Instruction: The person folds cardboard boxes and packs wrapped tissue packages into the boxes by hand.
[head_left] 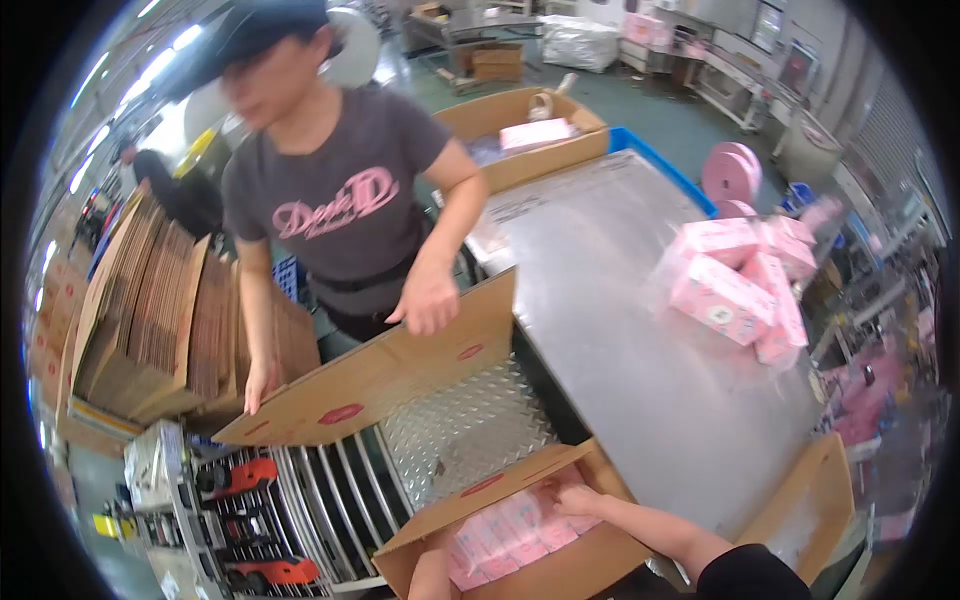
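In front of me an open cardboard box (600, 566) holds a row of pink tissue packs (510, 530). My right hand (574, 499) reaches into its far right corner and touches the packs, its fingers extended and partly hidden. At the box's left side is my left hand (432, 572); only the wrist area shows, and the fingers are out of sight. Across from me a co-worker grips a flattened carton (400, 385) with both hands, standing it on edge above the metal plate (465, 425).
A steel table (610, 310) to the right carries a pile of pink packs (725, 295) in clear wrap. Flattened cartons (160, 310) stand stacked at left, beside a roller conveyor (325, 495). Another open box (525, 165) sits beyond the table; a carton (815, 500) stands near right.
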